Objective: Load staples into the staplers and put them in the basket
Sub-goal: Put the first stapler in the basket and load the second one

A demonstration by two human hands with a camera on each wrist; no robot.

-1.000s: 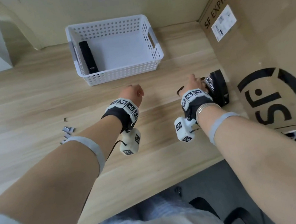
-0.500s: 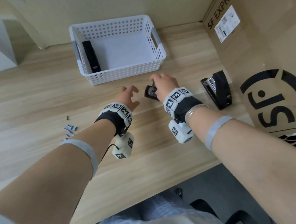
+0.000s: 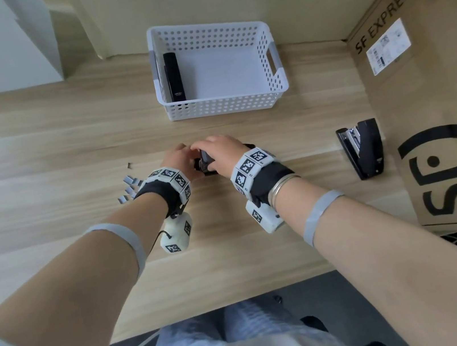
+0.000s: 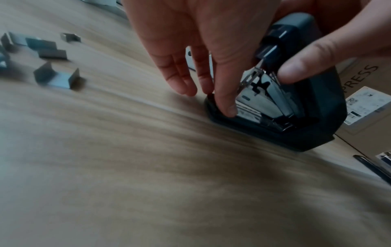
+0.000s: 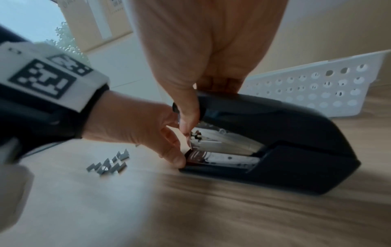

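Note:
My right hand (image 3: pixel 217 150) grips the top of a black stapler (image 5: pixel 296 150) from above, thumb hooked under the lid's front end. The stapler (image 4: pixel 306 120) stands on the wooden table, its lid lifted a little and the metal magazine showing. My left hand (image 3: pixel 180 158) reaches its front with straight fingers, one fingertip (image 4: pixel 227 108) resting on the base's tip. Loose staple strips (image 3: pixel 130 185) lie just left of my left wrist. The white basket (image 3: pixel 276 87) stands behind, with one black stapler (image 3: pixel 174 76) along its left wall. Another black stapler (image 3: pixel 362 148) lies at the right.
A large cardboard box (image 3: pixel 436 110) walls off the table's right side, close behind the lying stapler. A beige wall runs behind the basket. The table's front edge (image 3: pixel 213 310) is near my lap.
My right hand has carried a stapler from beside the cardboard box leftward to the table's middle. My left hand has moved in and now touches its front end.

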